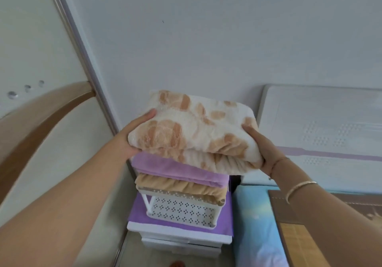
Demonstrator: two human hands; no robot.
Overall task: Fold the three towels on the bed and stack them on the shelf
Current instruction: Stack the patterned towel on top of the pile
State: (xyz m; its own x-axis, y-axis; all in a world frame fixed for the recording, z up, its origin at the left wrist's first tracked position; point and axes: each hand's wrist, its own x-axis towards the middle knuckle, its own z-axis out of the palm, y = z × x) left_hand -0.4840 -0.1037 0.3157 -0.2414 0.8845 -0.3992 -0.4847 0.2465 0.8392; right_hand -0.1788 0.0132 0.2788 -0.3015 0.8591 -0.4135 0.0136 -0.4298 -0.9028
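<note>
A folded cream towel with orange blotches (pixel 192 130) is held between both hands over the shelf. My left hand (pixel 132 134) grips its left edge, fingers underneath and thumb on top. My right hand (pixel 262 149) grips its right edge the same way. Directly beneath it lie a folded lilac towel (pixel 175 168) and, under that, a folded tan towel (pixel 179 188), stacked on the top tier of a white perforated plastic shelf (pixel 182 210). Whether the cream towel's underside touches the lilac one I cannot tell.
The shelf stands on a purple-topped white nightstand (pixel 179 235) against the wall. A white headboard (pixel 322 126) and the bed with a blue pillow (pixel 256 225) and a woven mat (pixel 297 231) lie to the right. A wardrobe door (pixel 41 122) flanks the left.
</note>
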